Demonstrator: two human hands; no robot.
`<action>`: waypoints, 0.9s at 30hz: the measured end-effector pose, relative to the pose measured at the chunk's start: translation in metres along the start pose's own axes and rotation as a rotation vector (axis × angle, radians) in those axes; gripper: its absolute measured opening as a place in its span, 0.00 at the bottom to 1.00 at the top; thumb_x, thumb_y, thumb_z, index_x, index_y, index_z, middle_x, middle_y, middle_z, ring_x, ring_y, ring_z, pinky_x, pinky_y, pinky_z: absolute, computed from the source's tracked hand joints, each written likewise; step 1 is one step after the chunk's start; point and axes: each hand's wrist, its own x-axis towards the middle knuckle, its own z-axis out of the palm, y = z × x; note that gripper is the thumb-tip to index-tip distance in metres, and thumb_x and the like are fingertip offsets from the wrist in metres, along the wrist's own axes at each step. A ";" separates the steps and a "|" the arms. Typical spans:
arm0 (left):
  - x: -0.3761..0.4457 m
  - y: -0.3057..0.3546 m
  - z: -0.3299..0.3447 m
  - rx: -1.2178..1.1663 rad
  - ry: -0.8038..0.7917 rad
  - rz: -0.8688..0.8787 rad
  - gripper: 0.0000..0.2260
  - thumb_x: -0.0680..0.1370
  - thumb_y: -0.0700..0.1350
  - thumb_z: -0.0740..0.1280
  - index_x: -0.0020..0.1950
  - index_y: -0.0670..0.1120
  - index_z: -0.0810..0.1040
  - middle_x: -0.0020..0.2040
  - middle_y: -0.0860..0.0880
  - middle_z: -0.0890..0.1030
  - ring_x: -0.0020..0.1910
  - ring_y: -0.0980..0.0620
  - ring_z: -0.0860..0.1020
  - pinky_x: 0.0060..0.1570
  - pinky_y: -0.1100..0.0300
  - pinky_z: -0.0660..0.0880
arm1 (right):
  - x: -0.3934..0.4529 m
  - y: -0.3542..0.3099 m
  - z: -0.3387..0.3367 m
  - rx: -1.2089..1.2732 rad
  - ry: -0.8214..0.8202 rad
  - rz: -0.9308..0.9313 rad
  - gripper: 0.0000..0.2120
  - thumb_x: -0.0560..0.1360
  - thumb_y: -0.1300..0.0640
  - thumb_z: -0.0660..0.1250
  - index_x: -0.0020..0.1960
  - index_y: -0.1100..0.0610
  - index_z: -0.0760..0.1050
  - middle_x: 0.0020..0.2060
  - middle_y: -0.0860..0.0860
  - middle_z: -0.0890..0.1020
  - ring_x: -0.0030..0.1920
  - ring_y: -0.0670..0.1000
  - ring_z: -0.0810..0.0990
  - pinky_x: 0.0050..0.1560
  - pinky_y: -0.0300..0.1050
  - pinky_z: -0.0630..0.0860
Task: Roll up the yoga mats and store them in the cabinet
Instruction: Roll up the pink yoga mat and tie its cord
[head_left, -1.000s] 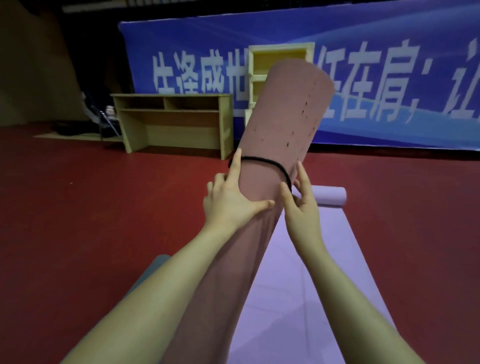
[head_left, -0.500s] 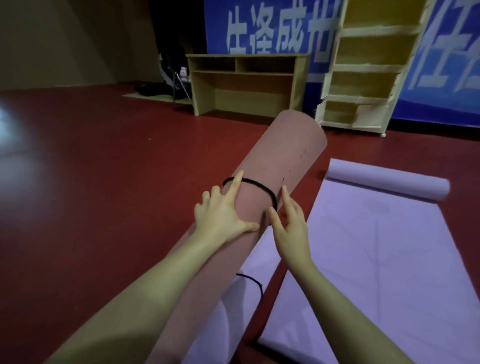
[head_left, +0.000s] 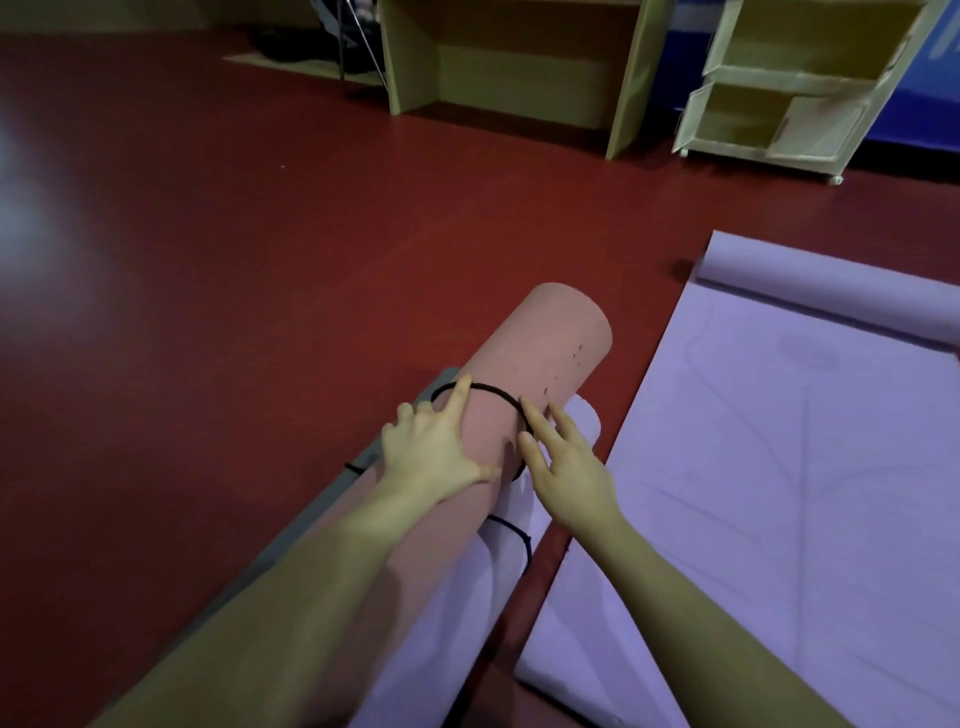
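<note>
No readable text, label, brand or number is showing anywhere in this view; the blue banner (head_left: 943, 36) peeking in at the upper right edge of the frame is showing no legible characters.

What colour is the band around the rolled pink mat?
Black band; head view.

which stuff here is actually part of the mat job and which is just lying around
Part of the job:
pink rolled mat
black band
left hand
right hand
purple mat
rolled lilac mat
grey mat
white cabinet

Lying about:
wooden desk
dark items behind the desk
</note>
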 end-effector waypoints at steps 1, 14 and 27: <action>0.005 0.000 0.007 0.010 -0.003 -0.003 0.51 0.64 0.70 0.69 0.77 0.58 0.44 0.64 0.44 0.73 0.62 0.41 0.69 0.54 0.51 0.69 | 0.005 0.005 0.004 -0.004 -0.029 0.000 0.22 0.82 0.43 0.49 0.75 0.37 0.53 0.76 0.46 0.57 0.72 0.49 0.62 0.57 0.47 0.71; 0.022 -0.019 0.056 0.077 -0.046 0.023 0.42 0.73 0.71 0.56 0.79 0.52 0.44 0.73 0.40 0.61 0.65 0.39 0.68 0.61 0.49 0.67 | 0.035 0.030 0.040 -0.121 -0.242 -0.024 0.23 0.83 0.44 0.46 0.77 0.39 0.48 0.77 0.46 0.53 0.75 0.50 0.57 0.65 0.51 0.66; -0.006 0.061 -0.013 -0.036 0.012 0.268 0.25 0.80 0.54 0.57 0.74 0.44 0.62 0.69 0.43 0.68 0.67 0.42 0.67 0.64 0.53 0.63 | -0.018 0.058 -0.092 -0.298 -0.068 -0.012 0.22 0.83 0.47 0.50 0.77 0.46 0.56 0.74 0.47 0.63 0.71 0.53 0.63 0.68 0.49 0.64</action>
